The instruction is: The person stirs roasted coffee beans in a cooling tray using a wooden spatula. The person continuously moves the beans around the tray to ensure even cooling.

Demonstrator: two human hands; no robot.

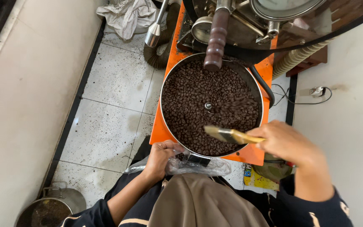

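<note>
A round metal cooling tray [169, 82] on an orange roaster base [161, 126] is full of dark roasted coffee beans [198, 96]. My right hand [286, 143] grips a yellow-handled brush [230, 135], its bristles over the beans at the tray's near right side. My left hand [160, 156] holds a clear plastic bag [198, 167] under the tray's front chute [198, 159]. A dark wooden lever handle [216, 35] hangs over the tray's far edge.
A speckled tiled floor [114, 96] lies to the left, with a crumpled white cloth [127, 17] at the top and a metal pot [49, 208] at the bottom left. A ribbed hose [295, 56] and a cable [303, 98] run at the right by a wall.
</note>
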